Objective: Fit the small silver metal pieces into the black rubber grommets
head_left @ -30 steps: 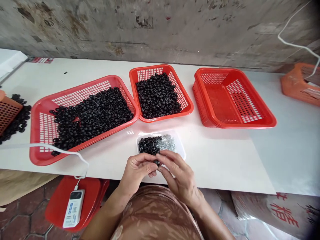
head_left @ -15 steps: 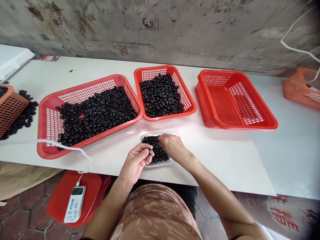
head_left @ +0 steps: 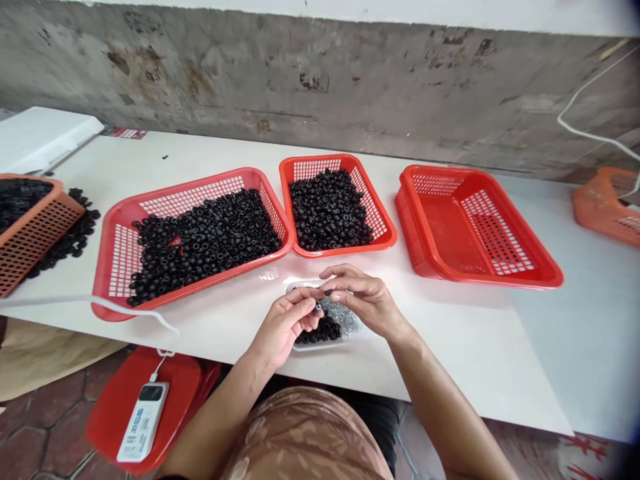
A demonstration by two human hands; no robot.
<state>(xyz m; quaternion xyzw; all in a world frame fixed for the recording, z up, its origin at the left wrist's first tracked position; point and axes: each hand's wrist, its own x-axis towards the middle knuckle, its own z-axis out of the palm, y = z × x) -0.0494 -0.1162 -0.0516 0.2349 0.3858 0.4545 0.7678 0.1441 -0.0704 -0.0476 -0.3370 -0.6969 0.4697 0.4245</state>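
Note:
Pinched between the thumb and fingers of my left hand (head_left: 280,328) is a small black ring-shaped part (head_left: 317,307) with a shiny metal-looking centre. My right hand (head_left: 369,303) is close beside it, its thumb and index finger closed on another small black part (head_left: 328,293). Both hands hover over a clear plastic tray (head_left: 316,347). Loose black parts (head_left: 325,331) fill the tray's near left portion, and tiny silvery pieces (head_left: 346,319) lie on its right. My fingers hide the far left of the tray.
Behind the tray stand a wide red basket (head_left: 200,285) and a smaller red basket (head_left: 345,252), both holding black parts. Stacked red baskets (head_left: 440,200) sit to the right. Orange baskets (head_left: 45,230) flank the table. A white cable runs to a power bank (head_left: 144,421) on a red stool (head_left: 107,413).
My right hand has lifted from the black parts in the tray and come next to my left hand with a small black part. The silvery pieces now show. The view has tilted up.

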